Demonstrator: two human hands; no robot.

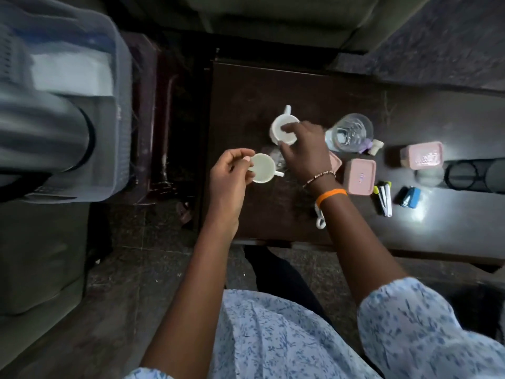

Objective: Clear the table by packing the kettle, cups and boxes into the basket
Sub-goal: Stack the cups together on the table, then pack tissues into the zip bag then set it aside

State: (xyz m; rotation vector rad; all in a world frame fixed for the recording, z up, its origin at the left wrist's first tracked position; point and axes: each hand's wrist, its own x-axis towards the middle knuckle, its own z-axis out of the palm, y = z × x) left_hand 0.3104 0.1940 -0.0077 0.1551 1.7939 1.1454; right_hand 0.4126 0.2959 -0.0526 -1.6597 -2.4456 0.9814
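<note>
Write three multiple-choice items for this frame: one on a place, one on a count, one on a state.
1. Where is the grey basket relative to the table?
A. the person's left
B. the person's right
C. on the table

2. How many pink boxes show their whole lid?
A. two
B. four
C. none

3. What is the left hand doing?
A. lying flat
B. pinching a white cup by the rim
C. holding the clear kettle

Answers: 1 A, the basket stands off the table's left edge. 2 A, one nearer, one farther right. 3 B, thumb and fingers close on the rim.

cups [262, 168] white, upright | boxes [359, 176] pink, lidded | basket [120, 105] grey, possibly holding kettle
</note>
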